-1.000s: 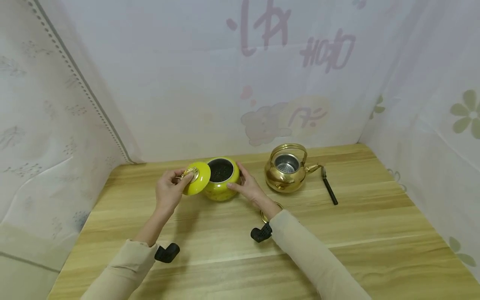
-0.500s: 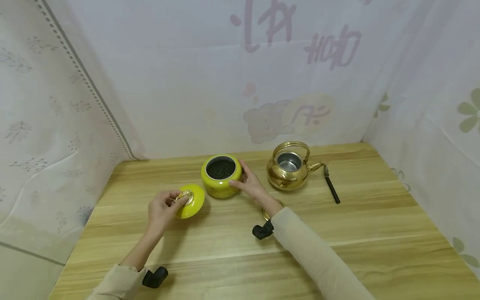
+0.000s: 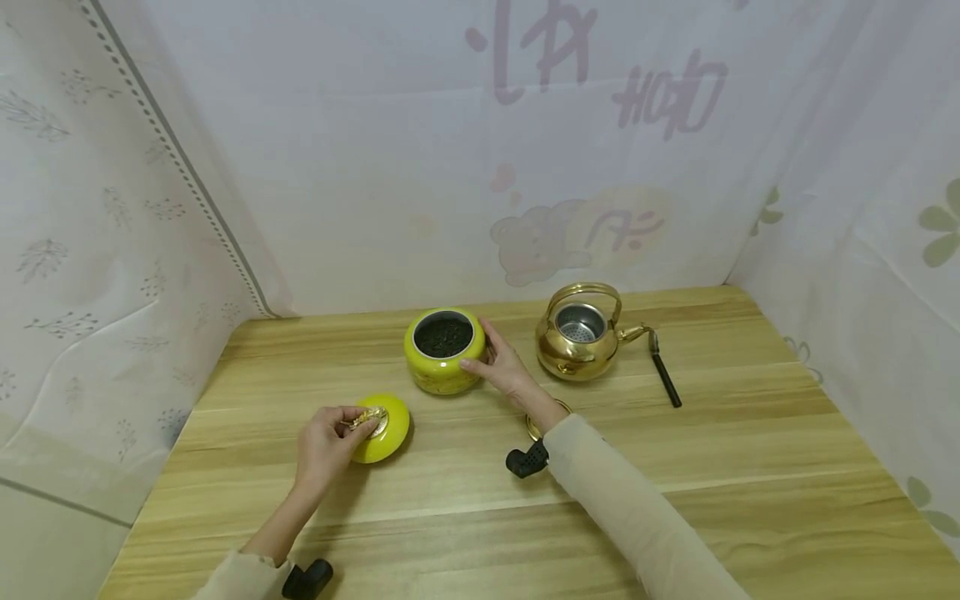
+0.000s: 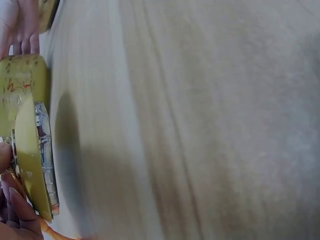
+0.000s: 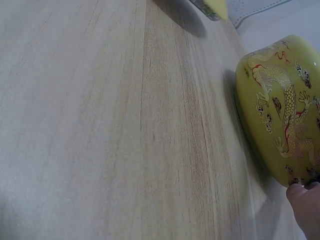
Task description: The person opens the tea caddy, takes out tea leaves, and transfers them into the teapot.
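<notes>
My left hand (image 3: 324, 446) pinches the gold knob (image 3: 372, 419) of a round yellow lid (image 3: 395, 433), low over the table. In the left wrist view the lid (image 4: 30, 155) shows a clear ribbed ring on its underside, apart from its shadow on the wood. Behind it stands an uncovered yellow jar (image 3: 442, 379) filled with dark, loose leaf-like bits. With thumb in front and fingers behind, my right hand (image 3: 508, 372) grips the jar's right side. A gold dragon decorates the jar (image 5: 285, 110) in the right wrist view.
A gold kettle (image 3: 573, 358) with a perforated strainer (image 3: 581, 325) in its mouth stands right of the jar. Beside its spout lies a slim black-handled tool (image 3: 666, 379). A gold ring-shaped edge (image 3: 534, 427) shows partly under my right wrist. Fabric walls (image 3: 375, 167) enclose the table (image 3: 465, 542).
The lid has moved from beside the jar's mouth toward me and down to near the tabletop, held by my left hand. My right hand has stayed on the jar.
</notes>
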The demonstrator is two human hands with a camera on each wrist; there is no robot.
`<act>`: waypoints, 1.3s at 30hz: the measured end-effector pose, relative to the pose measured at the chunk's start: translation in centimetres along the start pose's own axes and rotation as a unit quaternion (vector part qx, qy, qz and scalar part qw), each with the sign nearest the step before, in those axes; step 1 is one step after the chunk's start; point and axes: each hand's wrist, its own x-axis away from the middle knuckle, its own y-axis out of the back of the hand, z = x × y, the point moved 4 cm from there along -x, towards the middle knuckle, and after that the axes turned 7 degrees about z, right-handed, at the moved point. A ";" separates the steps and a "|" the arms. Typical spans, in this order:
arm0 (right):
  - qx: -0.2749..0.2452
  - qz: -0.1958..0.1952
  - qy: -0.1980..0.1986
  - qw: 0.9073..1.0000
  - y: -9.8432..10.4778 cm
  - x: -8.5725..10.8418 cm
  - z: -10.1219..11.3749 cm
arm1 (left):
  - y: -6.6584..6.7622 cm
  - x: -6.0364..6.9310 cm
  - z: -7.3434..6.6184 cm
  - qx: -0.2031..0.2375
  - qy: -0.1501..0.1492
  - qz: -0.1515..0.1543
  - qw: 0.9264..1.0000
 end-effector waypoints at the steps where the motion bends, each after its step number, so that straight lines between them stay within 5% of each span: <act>1: 0.000 0.001 0.000 1.000 0.0 0.0 0.0 | -0.1 0.1 0.0 -0.001 -0.001 0.001 1.000; 25: -0.023 0.030 0.005 0.999 -0.3 0.7 1.7 | -1.0 1.0 0.4 -0.012 -0.002 0.021 1.000; 39: -0.005 -0.003 0.005 1.000 -0.2 0.2 0.3 | -1.1 1.0 0.7 -0.019 -0.013 0.016 1.000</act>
